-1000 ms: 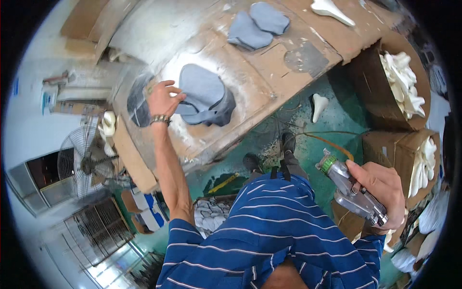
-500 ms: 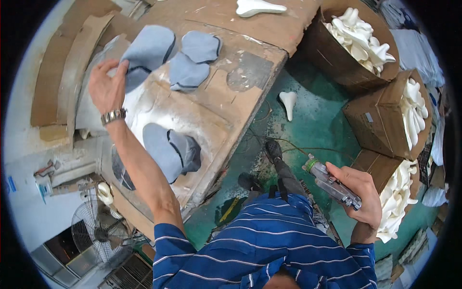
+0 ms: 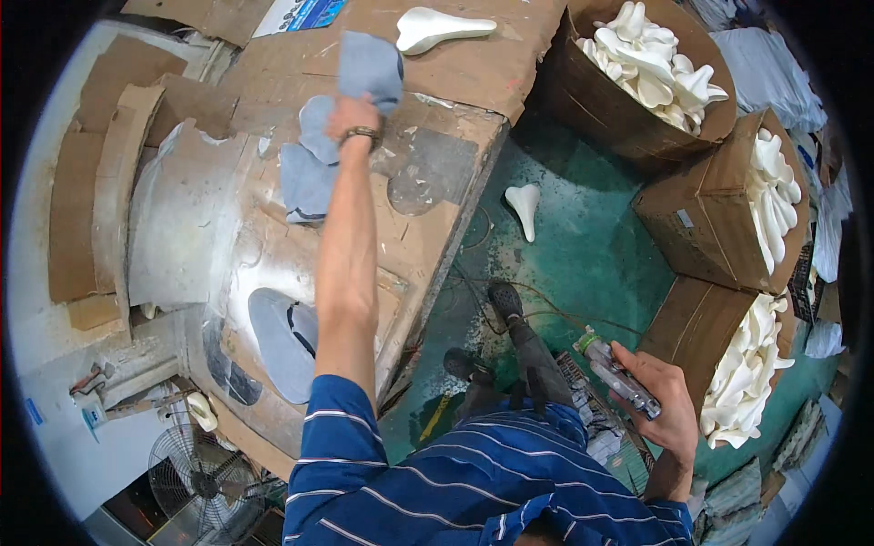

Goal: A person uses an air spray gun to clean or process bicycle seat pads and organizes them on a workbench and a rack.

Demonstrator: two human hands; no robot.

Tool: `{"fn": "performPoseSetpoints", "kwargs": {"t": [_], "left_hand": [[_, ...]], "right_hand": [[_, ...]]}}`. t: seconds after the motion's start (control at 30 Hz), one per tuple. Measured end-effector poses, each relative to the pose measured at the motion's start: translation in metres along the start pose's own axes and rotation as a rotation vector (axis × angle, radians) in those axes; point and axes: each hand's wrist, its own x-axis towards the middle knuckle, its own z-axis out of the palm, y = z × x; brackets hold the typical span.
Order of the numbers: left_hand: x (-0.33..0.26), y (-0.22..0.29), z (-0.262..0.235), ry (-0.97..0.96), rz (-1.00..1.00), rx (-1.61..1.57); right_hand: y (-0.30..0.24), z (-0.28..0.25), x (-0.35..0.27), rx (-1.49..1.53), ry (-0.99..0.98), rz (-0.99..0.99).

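Observation:
My left hand (image 3: 353, 115), blurred by motion and wearing a metal watch, reaches over the table and grips the near edge of a grey saddle-cover piece (image 3: 370, 62). Two more grey cover piles (image 3: 308, 180) lie beside and under that wrist. Nearer me, another grey cover pile (image 3: 280, 341) with dark edges rests on the white-dusted board, partly behind my left forearm. Off to the right, my right hand (image 3: 657, 391) is wrapped round a metal spray gun (image 3: 619, 375) with a green hose fitting, held above the floor.
A cream saddle-shaped foam pad (image 3: 442, 30) lies at the table's far end, and a similar pad (image 3: 523, 209) is on the green floor. Cardboard boxes (image 3: 701, 205) heaped with such pads stand at right. Cardboard flaps (image 3: 127, 173) line the table's left; a fan (image 3: 202, 473) stands lower left.
My left hand has carried the grey cover piece from the table's left side to the right and away from me. My right hand still holds the spray gun. The view has shifted slightly.

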Motion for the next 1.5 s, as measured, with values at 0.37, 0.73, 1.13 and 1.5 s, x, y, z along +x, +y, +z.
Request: {"fn": "performPoseSetpoints", "kwargs": {"t": [0.37, 0.73, 1.13, 1.5], "left_hand": [[-0.351, -0.169, 0.107, -0.532, 0.260, -0.690], [-0.688, -0.527, 0.119, -0.644, -0.999, -0.414], [-0.776, -0.523, 0.125, -0.344, -1.511, -1.140], [-0.790, -0.583, 0.141, -0.200, -1.389, -1.443]], "right_hand": [[-0.079, -0.014, 0.036, 0.066, -0.240, -0.333], [-0.173, 0.057, 0.039, -0.098, -0.246, -0.665], [-0.262, 0.139, 0.005, -0.243, -0.255, -0.803], [-0.342, 0.209, -0.069, -0.482, -0.400, -0.905]]}}
